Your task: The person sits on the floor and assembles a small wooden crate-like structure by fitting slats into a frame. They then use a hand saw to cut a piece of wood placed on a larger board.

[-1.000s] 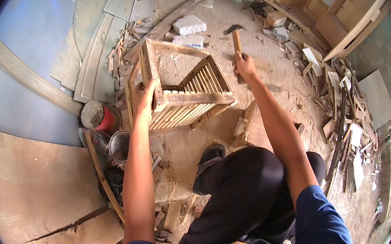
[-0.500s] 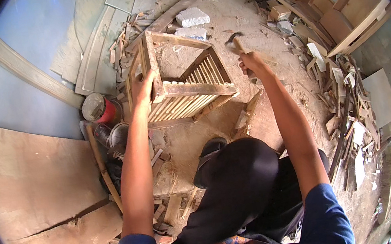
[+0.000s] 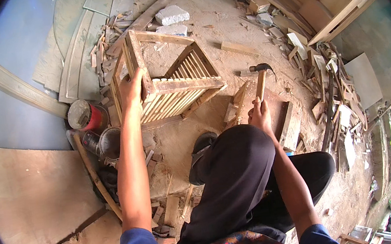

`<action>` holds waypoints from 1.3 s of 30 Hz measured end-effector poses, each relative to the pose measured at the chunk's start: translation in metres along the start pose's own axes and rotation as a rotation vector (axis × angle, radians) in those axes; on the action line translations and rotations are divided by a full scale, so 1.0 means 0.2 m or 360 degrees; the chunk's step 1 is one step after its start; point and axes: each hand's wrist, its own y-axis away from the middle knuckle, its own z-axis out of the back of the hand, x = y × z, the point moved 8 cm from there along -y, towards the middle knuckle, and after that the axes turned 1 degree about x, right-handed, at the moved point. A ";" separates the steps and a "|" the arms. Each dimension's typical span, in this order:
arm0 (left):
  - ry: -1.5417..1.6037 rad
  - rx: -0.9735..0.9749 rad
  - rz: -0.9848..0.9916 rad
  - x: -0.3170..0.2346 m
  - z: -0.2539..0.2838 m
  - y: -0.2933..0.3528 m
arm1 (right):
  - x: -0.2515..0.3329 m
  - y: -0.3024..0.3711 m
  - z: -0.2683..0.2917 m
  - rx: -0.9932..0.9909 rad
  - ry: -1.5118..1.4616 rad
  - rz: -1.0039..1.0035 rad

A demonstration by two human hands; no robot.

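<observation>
A wooden frame with rows of slats (image 3: 186, 83) stands tilted on the floor in front of me. My left hand (image 3: 132, 91) is wrapped round the post at its near left corner. Beside my raised knee, my right hand (image 3: 260, 114) grips a claw hammer (image 3: 261, 86) by its wooden handle, the dark head pointing up and away. The hammer is apart from the frame, to its right. Just beyond my right hand lies a wooden box-like piece (image 3: 276, 104), partly hidden by the hand and hammer.
A red bucket (image 3: 96, 117) and a grey pail (image 3: 109, 143) stand left of the frame. Wood scraps (image 3: 333, 90) are heaped along the right side. Chunks of pale block (image 3: 172, 15) and a loose plank (image 3: 240, 48) lie beyond. Large boards (image 3: 38, 190) lean at left.
My right hand has lowered the hammer toward my knee, away from the frame. My left hand keeps its hold on the frame's corner. The whole view has shifted slightly.
</observation>
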 end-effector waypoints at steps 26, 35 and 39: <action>0.0075 0.0051 -0.0110 0.01 -0.05 -0.03 | 0.08 -0.12 -0.05 0.0014 0.0308 0.0487; -0.0004 0.0001 -0.0072 0.03 0.00 -0.06 | 0.09 -0.14 -0.09 0.0541 0.0642 -0.0026; 0.0069 0.0011 -0.0072 0.03 0.00 -0.03 | 0.23 -0.13 -0.11 0.0329 0.0124 -0.0126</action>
